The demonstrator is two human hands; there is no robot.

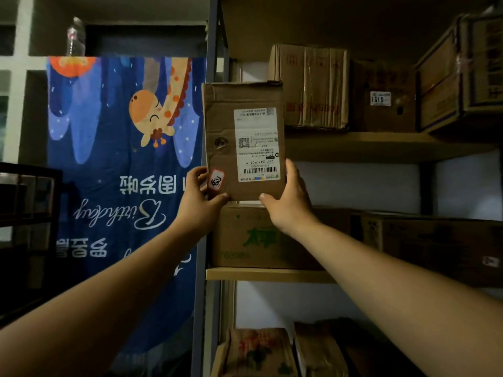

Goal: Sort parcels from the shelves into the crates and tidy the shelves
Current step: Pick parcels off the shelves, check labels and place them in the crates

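A flat brown cardboard parcel (221, 123) with a white shipping label and a small red-edged sticker is held upright in front of the shelf unit's left end. My left hand (196, 200) grips its lower left corner, thumb under the bottom edge. My right hand (289, 200) grips its lower right corner, fingers up the right side. Behind the parcel the upper shelf board (381, 144) carries several brown boxes (313, 85). The middle shelf board (261, 274) holds a box with green print (245, 238) directly below the parcel.
A blue giraffe-print cloth (122, 164) hangs left of the grey shelf upright (200, 295). A dark rack (27, 213) stands at the far left. More boxes (261, 352) sit on the lowest visible shelf, and a long dark box (435, 240) lies at the middle right.
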